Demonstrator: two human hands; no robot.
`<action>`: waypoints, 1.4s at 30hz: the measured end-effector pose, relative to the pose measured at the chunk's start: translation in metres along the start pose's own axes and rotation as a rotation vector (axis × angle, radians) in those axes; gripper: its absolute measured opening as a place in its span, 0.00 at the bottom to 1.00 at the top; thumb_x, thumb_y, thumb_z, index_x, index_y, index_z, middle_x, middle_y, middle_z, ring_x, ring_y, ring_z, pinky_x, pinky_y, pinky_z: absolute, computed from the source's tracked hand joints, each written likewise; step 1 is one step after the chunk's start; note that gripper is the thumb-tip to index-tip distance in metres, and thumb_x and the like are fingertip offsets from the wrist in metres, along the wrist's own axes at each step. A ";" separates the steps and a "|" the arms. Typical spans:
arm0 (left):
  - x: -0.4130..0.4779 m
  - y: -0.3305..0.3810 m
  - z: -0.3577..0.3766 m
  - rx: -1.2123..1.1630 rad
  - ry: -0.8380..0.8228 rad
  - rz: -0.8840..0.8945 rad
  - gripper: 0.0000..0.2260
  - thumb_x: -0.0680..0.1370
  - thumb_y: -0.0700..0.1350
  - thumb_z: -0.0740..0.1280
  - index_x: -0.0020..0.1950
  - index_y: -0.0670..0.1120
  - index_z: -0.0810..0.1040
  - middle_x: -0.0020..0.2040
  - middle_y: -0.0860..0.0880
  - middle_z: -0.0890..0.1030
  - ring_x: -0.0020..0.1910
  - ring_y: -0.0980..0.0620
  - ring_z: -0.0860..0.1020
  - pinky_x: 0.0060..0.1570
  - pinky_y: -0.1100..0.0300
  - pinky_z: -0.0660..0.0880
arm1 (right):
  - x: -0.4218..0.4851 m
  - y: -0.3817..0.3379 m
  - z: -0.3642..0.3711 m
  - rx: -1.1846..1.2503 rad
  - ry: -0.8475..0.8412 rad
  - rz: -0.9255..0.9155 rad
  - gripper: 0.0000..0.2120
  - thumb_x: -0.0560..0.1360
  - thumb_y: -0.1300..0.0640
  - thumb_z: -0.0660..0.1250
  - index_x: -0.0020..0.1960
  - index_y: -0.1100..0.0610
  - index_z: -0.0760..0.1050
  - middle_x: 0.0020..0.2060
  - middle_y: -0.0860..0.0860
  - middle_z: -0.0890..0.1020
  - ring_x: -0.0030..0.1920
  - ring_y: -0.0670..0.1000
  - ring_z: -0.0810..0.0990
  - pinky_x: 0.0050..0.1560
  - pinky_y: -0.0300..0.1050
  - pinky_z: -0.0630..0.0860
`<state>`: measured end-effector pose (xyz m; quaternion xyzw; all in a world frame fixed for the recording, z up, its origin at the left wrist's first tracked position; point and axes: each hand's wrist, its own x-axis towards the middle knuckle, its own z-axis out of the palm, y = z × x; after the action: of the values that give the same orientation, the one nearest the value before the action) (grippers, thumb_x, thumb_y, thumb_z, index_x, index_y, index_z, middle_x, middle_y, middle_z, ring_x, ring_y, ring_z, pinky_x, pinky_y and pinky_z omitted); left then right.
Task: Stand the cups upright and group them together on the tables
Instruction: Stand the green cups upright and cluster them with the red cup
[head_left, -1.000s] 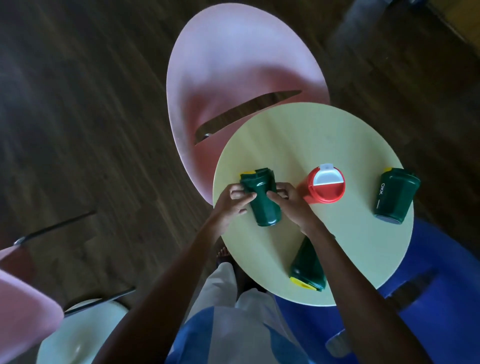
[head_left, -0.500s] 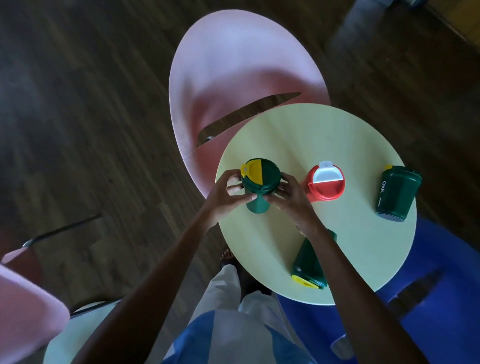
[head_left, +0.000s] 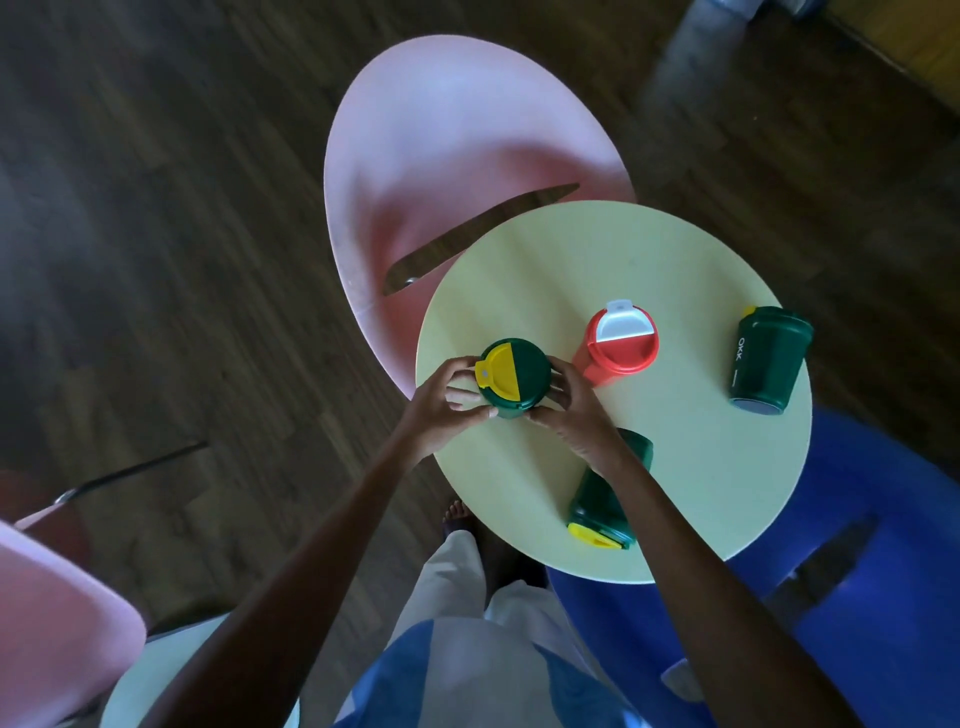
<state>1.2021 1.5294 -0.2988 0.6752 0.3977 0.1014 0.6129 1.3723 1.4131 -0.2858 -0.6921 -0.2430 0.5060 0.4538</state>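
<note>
While both hands are wrapped round it, the held green cup (head_left: 514, 379) stands upright at the left edge of the round yellow table (head_left: 545, 260), with its green-and-yellow lid facing straight up at the head cam. My view of the left hand (head_left: 439, 410) shows it gripping the cup from the left, fingers curled round the side just under the lid. The right hand (head_left: 574, 415) does the same from the right. So that's a two-handed hold on one cup. Can't tell from up here whether the base is actually down on the tabletop or just off it, because the lid hides that bit.

The red cup (head_left: 621, 343) stands upright just beside the held one, on its right, with a white flap on its lid. The OKK cup (head_left: 769, 358) is on its side near the right edge of the table, base end toward me, well apart from those two. The near green cup (head_left: 597, 504) is also on its side by the front edge, yellow tab pointing at me and partly hidden under the right forearm.

Around it all I can see a pink chair (head_left: 457, 156) behind the table, a blue chair (head_left: 883, 519) at the right and a dark wood floor (head_left: 156, 208).
</note>
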 end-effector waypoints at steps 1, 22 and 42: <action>-0.001 -0.001 0.002 0.000 0.005 -0.004 0.27 0.68 0.44 0.77 0.63 0.54 0.71 0.59 0.57 0.78 0.53 0.57 0.81 0.56 0.55 0.77 | -0.003 0.000 0.000 0.003 0.004 0.002 0.32 0.66 0.64 0.74 0.64 0.47 0.66 0.59 0.47 0.76 0.63 0.48 0.75 0.65 0.55 0.73; -0.075 -0.036 0.132 0.148 -0.303 -0.011 0.28 0.69 0.42 0.75 0.66 0.57 0.71 0.60 0.52 0.77 0.52 0.57 0.80 0.52 0.64 0.76 | -0.158 0.130 -0.055 -0.090 0.226 -0.005 0.25 0.73 0.56 0.70 0.59 0.32 0.66 0.63 0.47 0.71 0.61 0.47 0.76 0.52 0.43 0.78; -0.065 0.029 0.145 0.007 -0.089 0.109 0.23 0.72 0.43 0.73 0.67 0.50 0.73 0.51 0.47 0.79 0.47 0.52 0.81 0.44 0.66 0.77 | -0.143 0.068 -0.087 -0.104 0.334 -0.058 0.22 0.76 0.56 0.66 0.68 0.48 0.67 0.44 0.55 0.81 0.31 0.42 0.77 0.31 0.30 0.72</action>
<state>1.2614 1.3805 -0.2832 0.7018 0.3331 0.1028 0.6212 1.3915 1.2339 -0.2700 -0.7818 -0.2098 0.3574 0.4659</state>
